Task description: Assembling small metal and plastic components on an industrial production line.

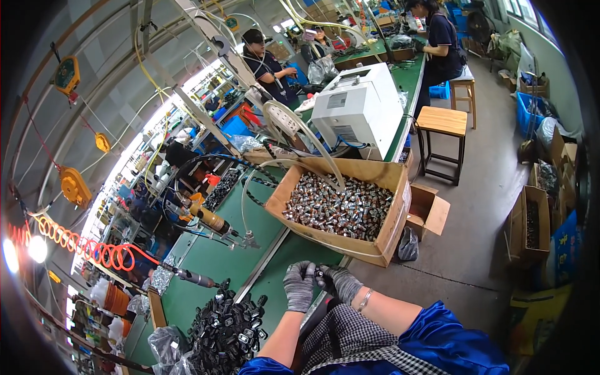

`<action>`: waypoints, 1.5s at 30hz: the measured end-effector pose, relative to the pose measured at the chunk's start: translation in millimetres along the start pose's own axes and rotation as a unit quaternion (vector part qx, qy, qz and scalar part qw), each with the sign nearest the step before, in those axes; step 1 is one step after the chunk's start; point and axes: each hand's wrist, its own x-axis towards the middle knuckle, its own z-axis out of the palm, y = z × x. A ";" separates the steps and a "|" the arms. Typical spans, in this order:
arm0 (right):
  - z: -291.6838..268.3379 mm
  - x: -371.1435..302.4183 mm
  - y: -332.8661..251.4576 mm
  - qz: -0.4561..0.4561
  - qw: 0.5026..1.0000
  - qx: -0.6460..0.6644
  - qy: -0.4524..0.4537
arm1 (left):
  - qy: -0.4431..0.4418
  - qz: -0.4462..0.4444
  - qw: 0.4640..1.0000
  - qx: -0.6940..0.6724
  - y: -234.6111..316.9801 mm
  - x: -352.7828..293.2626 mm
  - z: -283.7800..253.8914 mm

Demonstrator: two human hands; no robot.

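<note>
My left hand [299,287] and my right hand [342,284], both in grey knit gloves, come together over the near edge of the green bench. Their fingers are closed around a small black part [320,274], which is mostly hidden by the gloves. Just beyond my hands, an open cardboard box [331,239] holds many small shiny metal pieces [340,206] with coppery bits. To the left of my left forearm, a heap of small black plastic parts [228,331] lies on the bench.
A pneumatic screwdriver [194,278] hangs on a red coiled hose [94,249] above the heap. Farther on are a brass-coloured tool [212,220], a white machine [359,106] and a wooden stool [442,122]. Co-workers [269,65] occupy the far benches; cartons [531,222] line the right wall.
</note>
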 end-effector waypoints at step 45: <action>12.3 -19.9 -12.1 -0.003 0.999 0.009 0.040 | 0.007 0.050 0.998 0.025 26.6 -12.0 -1.5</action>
